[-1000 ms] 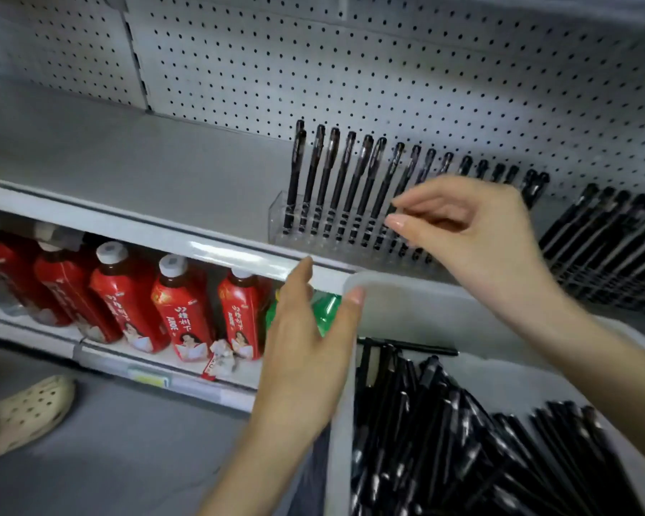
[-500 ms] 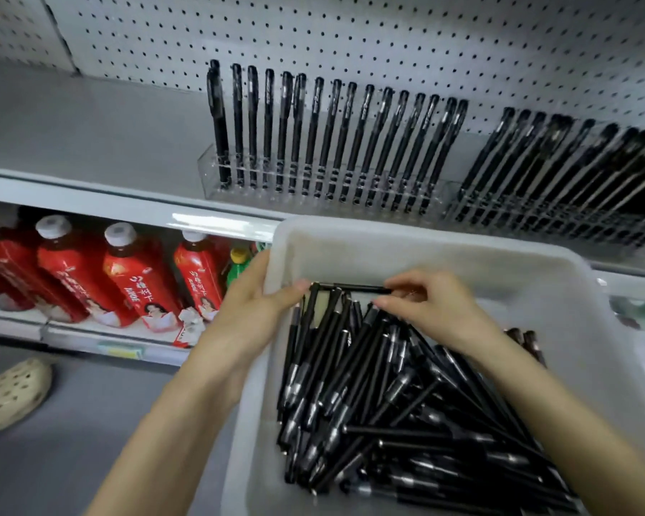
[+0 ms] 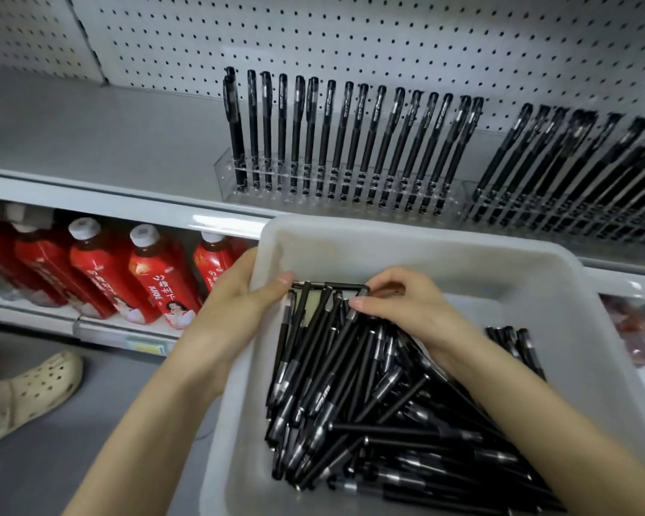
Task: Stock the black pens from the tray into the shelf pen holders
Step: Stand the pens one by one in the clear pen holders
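Note:
A white plastic tray (image 3: pixel 444 251) holds a heap of several black pens (image 3: pixel 369 411). My left hand (image 3: pixel 235 303) grips the tray's left rim, thumb hooked inside. My right hand (image 3: pixel 403 307) reaches into the tray and pinches one black pen (image 3: pixel 328 285) that lies crosswise at the far end of the heap. On the shelf above stands a clear pen holder (image 3: pixel 336 188) with a row of upright black pens. A second clear holder (image 3: pixel 566 214) to its right is packed with more.
The grey shelf (image 3: pixel 90 143) left of the holders is bare, backed by white pegboard (image 3: pixel 350 39). Red drink bottles (image 3: pixel 157 281) line the lower shelf on the left. A beige perforated clog (image 3: pixel 27 392) rests on the grey floor.
A second ago my right hand was up at the first holder. It has since dropped into the tray and taken hold of the crosswise pen. My left hand has stayed on the rim.

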### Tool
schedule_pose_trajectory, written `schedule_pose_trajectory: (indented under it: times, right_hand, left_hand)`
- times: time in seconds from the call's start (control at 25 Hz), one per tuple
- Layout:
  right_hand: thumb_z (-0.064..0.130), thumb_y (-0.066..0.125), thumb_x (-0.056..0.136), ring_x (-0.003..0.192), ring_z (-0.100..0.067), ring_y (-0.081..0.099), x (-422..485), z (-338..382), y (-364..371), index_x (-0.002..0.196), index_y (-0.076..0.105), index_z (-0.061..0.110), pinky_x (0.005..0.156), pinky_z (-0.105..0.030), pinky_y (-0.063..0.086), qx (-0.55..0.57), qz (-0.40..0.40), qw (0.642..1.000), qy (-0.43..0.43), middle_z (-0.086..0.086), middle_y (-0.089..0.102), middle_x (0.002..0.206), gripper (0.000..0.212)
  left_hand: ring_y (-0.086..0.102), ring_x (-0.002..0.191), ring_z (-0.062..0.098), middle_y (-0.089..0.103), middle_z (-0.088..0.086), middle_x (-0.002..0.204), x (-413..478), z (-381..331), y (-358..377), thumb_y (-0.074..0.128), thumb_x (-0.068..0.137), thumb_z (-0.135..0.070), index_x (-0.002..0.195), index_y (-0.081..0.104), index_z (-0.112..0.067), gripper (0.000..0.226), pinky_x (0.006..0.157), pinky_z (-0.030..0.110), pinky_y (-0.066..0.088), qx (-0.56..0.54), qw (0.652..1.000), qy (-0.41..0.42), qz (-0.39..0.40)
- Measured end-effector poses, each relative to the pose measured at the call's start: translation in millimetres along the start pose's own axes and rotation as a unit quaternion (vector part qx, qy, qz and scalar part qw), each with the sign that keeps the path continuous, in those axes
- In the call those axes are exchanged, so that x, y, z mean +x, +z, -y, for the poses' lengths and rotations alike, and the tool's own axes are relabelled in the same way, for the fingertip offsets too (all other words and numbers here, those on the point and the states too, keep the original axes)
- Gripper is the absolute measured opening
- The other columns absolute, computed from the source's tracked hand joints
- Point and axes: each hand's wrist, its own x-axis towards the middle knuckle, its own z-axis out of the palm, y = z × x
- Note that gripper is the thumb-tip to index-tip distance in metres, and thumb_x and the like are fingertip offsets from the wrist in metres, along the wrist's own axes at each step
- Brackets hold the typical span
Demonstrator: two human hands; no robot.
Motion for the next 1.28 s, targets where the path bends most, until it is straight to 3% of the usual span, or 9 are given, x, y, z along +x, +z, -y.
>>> schedule_pose_trajectory:
  times: [0.2,0.28,0.44,0.56,0.72,0.92,1.04,1.16,1.28]
  right_hand:
    - [0.007,0.07,0.082,0.076,-0.017,0.069,-14.6,35.3,-15.8,0.092,0.058,0.01,0.071,-0.025,0.057,0.072,0.043,0.995,-0.05,-0.006,0.072,0.08,0.015]
    - [0.003,0.066,0.083,0.079,-0.021,0.071,-19.4,54.8,-22.3,0.093,0.058,0.007,0.07,-0.027,0.058,0.092,0.055,0.99,-0.092,-0.011,0.072,0.084,0.013]
    - [-0.001,0.063,0.084,0.082,-0.025,0.071,-23.5,94.0,-27.9,0.1,0.06,0.005,0.071,-0.028,0.058,0.121,0.072,0.973,-0.185,-0.017,0.071,0.09,0.018]
    - [-0.002,0.063,0.083,0.086,-0.024,0.071,-20.1,118.5,-21.8,0.098,0.061,0.008,0.072,-0.026,0.057,0.118,0.087,0.96,-0.239,-0.015,0.072,0.092,0.018]
    - [0.0,0.066,0.081,0.085,-0.022,0.071,-16.0,145.3,-6.4,0.099,0.064,0.009,0.072,-0.027,0.058,0.127,0.09,0.945,-0.288,-0.015,0.072,0.092,0.021]
    - [0.004,0.073,0.077,0.077,-0.016,0.07,-3.1,159.4,22.7,0.096,0.072,0.018,0.068,-0.026,0.058,0.122,0.017,0.934,-0.336,-0.007,0.072,0.085,0.024]
    - [0.007,0.073,0.079,0.074,-0.014,0.071,13.6,174.6,24.2,0.1,0.068,0.022,0.073,-0.03,0.059,0.097,-0.048,0.922,-0.371,-0.002,0.072,0.082,0.026]
    - [0.013,0.073,0.08,0.079,-0.01,0.07,33.2,189.5,20.3,0.093,0.064,0.027,0.081,-0.037,0.057,0.039,-0.131,0.903,-0.406,0.004,0.071,0.085,0.021]
    - [0.012,0.073,0.081,0.08,0.001,0.066,50.3,197.0,26.4,0.085,0.059,0.031,0.084,-0.027,0.055,0.01,-0.166,0.891,-0.423,0.014,0.066,0.084,0.024]
  left_hand:
    - [0.058,0.104,-0.002,0.062,-0.017,0.113,1.6,9.1,4.9,0.056,0.088,-0.033,0.122,0.053,-0.029,0.035,0.09,0.021,0.048,0.037,0.992,0.086,-0.081]
    - [0.049,0.113,-0.009,0.052,-0.021,0.123,-1.1,8.2,4.4,0.055,0.087,-0.041,0.131,0.047,-0.027,0.047,0.096,0.014,0.039,0.132,0.965,0.169,-0.153]
    - [0.052,0.104,-0.011,0.055,-0.023,0.11,-10.4,-7.4,8.9,0.051,0.089,-0.048,0.119,0.056,-0.032,0.035,0.087,0.007,0.039,0.23,0.922,0.273,-0.153]
    - [0.062,0.09,-0.008,0.067,-0.023,0.095,-10.7,-16.1,10.1,0.058,0.084,-0.037,0.102,0.065,-0.038,0.019,0.073,0.008,0.045,0.167,0.942,0.273,-0.105]
    - [0.069,0.073,0.004,0.072,-0.013,0.08,-0.5,-21.7,-2.9,0.066,0.083,-0.012,0.086,0.068,-0.036,0.025,0.069,0.018,0.053,0.066,0.956,0.249,-0.138]
    - [0.066,0.076,-0.003,0.07,-0.015,0.079,23.6,-25.8,-15.2,0.068,0.082,-0.021,0.092,0.069,-0.031,0.014,0.073,0.016,0.052,0.097,0.942,0.263,-0.186]
    - [0.059,0.091,-0.011,0.067,-0.021,0.095,47.0,-22.2,-31.9,0.055,0.084,-0.044,0.11,0.064,-0.026,0.033,0.075,0.005,0.045,0.13,0.932,0.249,-0.229]
    - [0.05,0.115,-0.002,0.056,-0.012,0.126,73.0,-9.2,-51.5,0.04,0.084,-0.06,0.133,0.047,-0.027,0.059,0.097,0.022,0.041,0.166,0.94,0.195,-0.225]
    - [0.034,0.131,0.002,0.038,-0.01,0.145,90.4,1.8,-59.1,0.033,0.086,-0.061,0.143,0.031,-0.03,0.064,0.106,0.024,0.027,0.205,0.945,0.177,-0.184]
